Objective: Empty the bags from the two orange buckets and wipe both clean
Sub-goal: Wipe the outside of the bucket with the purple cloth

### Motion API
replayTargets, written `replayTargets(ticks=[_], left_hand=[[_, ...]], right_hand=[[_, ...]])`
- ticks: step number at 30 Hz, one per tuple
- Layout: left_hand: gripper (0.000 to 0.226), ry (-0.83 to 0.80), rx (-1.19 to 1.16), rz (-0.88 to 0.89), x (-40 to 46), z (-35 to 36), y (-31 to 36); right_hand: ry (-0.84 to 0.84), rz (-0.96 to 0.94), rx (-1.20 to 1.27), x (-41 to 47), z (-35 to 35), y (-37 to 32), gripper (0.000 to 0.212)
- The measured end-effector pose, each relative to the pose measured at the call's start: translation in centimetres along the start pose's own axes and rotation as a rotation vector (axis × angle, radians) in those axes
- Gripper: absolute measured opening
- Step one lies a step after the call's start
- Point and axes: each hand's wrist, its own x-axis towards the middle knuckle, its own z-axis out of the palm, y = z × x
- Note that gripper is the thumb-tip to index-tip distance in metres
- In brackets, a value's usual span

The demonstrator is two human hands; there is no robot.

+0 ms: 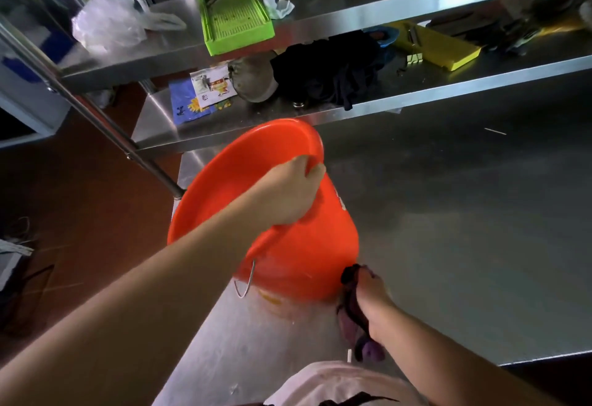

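An orange bucket (298,245) stands tilted on the steel table (464,245), its mouth turned up and to the left. My left hand (290,191) grips the bucket's right rim, fingers curled over the edge. My right hand (371,293) holds a dark purple cloth (352,306) against the bucket's lower outer wall near its base. A thin wire handle (246,284) hangs from the bucket's near side. The bucket's inside looks empty. Only one orange bucket is in view.
Steel shelves rise behind the bucket. The upper one (320,21) holds a green slicer tray (230,11), a clear plastic bag (105,21) and a crumpled tissue. The lower one carries a dark cloth bundle (330,69), a yellow slicer (442,46) and paper packets (205,91). Red-brown floor lies left.
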Motion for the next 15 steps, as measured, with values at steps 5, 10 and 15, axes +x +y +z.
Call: replayTargets(ticks=[5, 10, 15], left_hand=[[0.047, -0.148, 0.051, 0.07, -2.0, 3.6, 0.7], [0.056, -0.128, 0.137, 0.144, -5.0, 7.6, 1.0], [0.063, -0.135, 0.228, 0.166, -6.7, 9.6, 0.9]], right_hand=[[-0.012, -0.002, 0.138, 1.2, -3.0, -0.7, 0.041], [-0.205, 0.065, 0.541, 1.8, -6.9, -5.0, 0.033], [-0.611, -0.006, 0.692, 0.7, -10.1, -8.6, 0.032]])
